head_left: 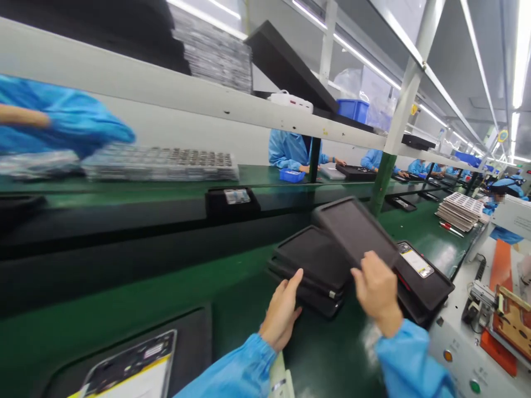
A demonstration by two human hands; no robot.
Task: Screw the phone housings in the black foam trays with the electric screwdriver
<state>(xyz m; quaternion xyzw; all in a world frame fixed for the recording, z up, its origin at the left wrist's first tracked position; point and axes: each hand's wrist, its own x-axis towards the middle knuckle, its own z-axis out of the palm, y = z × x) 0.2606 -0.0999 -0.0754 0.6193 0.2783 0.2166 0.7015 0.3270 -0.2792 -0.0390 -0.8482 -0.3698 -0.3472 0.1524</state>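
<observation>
My right hand point(377, 290) pinches the near edge of a shallow black tray point(354, 226), which is tilted and slightly blurred. Partly beneath it lies a stack of similar black trays point(313, 254). At the stack's near left edge is my left hand point(282, 312), with the thumb against the side and the fingers partly hidden below. To the right, another black tray point(435, 282) carries a phone part with a white and yellow face point(416, 260). A larger black tray point(199, 337) at lower left holds an opened phone body point(136, 367).
A dark conveyor belt point(124, 237) runs along the green bench, carrying a black tray point(211, 205). Beyond it are clear part trays point(161, 163) and co-workers in blue sleeves point(286, 149). A green post point(382, 182) rises near the trays. Right stands a machine point(460, 354).
</observation>
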